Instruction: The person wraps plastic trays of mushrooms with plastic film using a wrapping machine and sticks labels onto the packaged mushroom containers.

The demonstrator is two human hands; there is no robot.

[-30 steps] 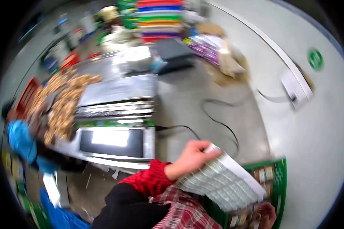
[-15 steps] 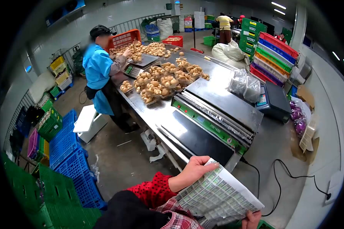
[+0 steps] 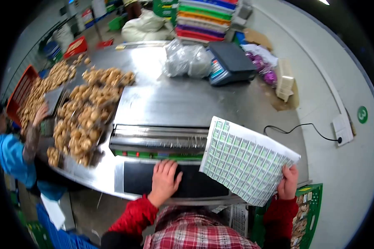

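Observation:
My right hand (image 3: 287, 182) grips the lower right corner of a sheet of labels (image 3: 247, 159), white with rows of small green-printed stickers. The sheet is tilted over the right end of the film wrapping machine (image 3: 166, 143). My left hand (image 3: 165, 180) lies on the black plate (image 3: 141, 180) at the machine's front, fingers stretched out and close to the green panel. It holds nothing. Left of the machine stand clear trays of mushrooms (image 3: 81, 120), crowded together on the metal table (image 3: 253, 108).
A black scale (image 3: 230, 62) and clear plastic bags (image 3: 187, 60) stand behind the machine. Stacked coloured crates (image 3: 205, 18) rise beyond. A cord (image 3: 295, 128) runs to the wall at right. A co-worker in blue (image 3: 16, 155) reaches toward loose mushrooms (image 3: 43, 89). A green crate (image 3: 313, 216) stands low right.
My left hand has let go of the sheet of labels and moved onto the black plate. My right hand now holds the sheet alone. The view has turned right and down.

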